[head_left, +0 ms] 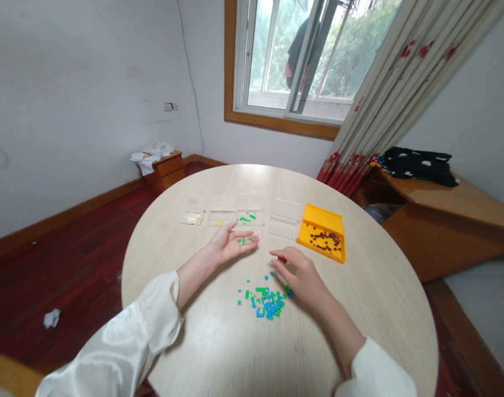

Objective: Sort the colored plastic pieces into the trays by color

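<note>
My left hand (231,244) is palm up with fingers stretched, and a few small green pieces (246,241) lie on its fingers. My right hand (299,271) hovers right of it, thumb and index finger bent toward each other; what they hold, if anything, is too small to make out. Below my hands lies a loose pile of blue and green pieces (269,302). Beyond my left hand is a clear box with green pieces (249,218). Left of that box are one with yellow pieces (221,219) and one with pale pieces (192,217).
A clear open box (282,227) and a yellow open box (323,216) with dark brown pieces stand at the right on the round table (219,353). Behind are a small cabinet (169,169), a window, a curtain and a wooden desk (462,204) with dark cloth.
</note>
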`<control>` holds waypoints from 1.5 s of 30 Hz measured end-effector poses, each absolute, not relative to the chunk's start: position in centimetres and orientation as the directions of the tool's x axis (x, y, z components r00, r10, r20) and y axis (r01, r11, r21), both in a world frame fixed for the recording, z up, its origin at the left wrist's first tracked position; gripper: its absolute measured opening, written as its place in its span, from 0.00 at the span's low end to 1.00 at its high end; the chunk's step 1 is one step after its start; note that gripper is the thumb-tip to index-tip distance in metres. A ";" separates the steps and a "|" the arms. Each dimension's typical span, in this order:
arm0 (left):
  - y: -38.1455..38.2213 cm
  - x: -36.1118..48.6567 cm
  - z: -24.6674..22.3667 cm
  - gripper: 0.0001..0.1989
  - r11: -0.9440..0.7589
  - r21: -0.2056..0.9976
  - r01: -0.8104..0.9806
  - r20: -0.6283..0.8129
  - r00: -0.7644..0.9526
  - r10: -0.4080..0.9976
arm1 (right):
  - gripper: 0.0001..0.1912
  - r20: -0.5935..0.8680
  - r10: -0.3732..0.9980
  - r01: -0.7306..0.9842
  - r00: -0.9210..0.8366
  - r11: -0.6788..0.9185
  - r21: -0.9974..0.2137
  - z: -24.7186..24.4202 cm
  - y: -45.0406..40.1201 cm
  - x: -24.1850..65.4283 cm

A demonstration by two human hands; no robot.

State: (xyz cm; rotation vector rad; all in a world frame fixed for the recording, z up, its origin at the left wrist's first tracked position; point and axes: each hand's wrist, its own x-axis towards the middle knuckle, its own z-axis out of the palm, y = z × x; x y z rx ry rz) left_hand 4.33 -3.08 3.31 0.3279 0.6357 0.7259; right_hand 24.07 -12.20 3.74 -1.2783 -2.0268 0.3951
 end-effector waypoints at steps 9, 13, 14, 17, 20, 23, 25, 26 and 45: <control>2.3 7.6 6.4 0.28 0.341 0.747 -0.570 -0.264 0.216 0.940 | 0.10 0.392 0.882 0.672 -0.261 0.457 -0.583 3.2 -12.0 24.2; 3.0 9.1 5.8 0.26 0.212 0.854 -0.475 -0.196 0.084 0.977 | 0.09 0.390 0.880 0.676 -0.271 0.463 -0.573 3.2 -12.1 24.1; 3.2 9.3 5.6 0.25 0.194 0.865 -0.462 -0.183 0.068 0.981 | 0.09 0.391 0.879 0.676 -0.272 0.464 -0.572 3.3 -12.1 24.1; 3.6 9.2 5.0 0.23 0.157 0.873 -0.461 -0.153 0.047 0.987 | 0.09 0.394 0.878 0.678 -0.271 0.465 -0.570 3.3 -12.1 24.1; 3.9 8.8 4.7 0.19 0.111 0.897 -0.429 -0.117 0.013 0.993 | 0.09 0.384 0.885 0.688 -0.263 0.451 -0.568 3.4 -12.1 24.2; 3.4 8.3 4.8 0.12 0.055 0.960 -0.276 -0.053 0.016 0.998 | 0.09 0.361 0.894 0.701 -0.266 0.436 -0.564 3.3 -12.1 24.2; 2.4 7.9 4.8 0.07 0.035 0.980 -0.198 -0.027 0.045 0.999 | 0.08 0.336 0.901 0.707 -0.275 0.427 -0.564 3.3 -12.1 24.1; 1.8 7.6 4.8 0.05 0.031 0.985 -0.171 -0.020 0.066 0.998 | 0.07 0.321 0.904 0.707 -0.284 0.423 -0.566 3.4 -12.1 24.0; -5.9 3.1 3.2 0.07 -0.237 0.907 0.348 -0.118 0.749 0.652 | 0.04 0.134 0.868 0.711 -0.478 0.472 -0.522 2.8 -12.7 22.4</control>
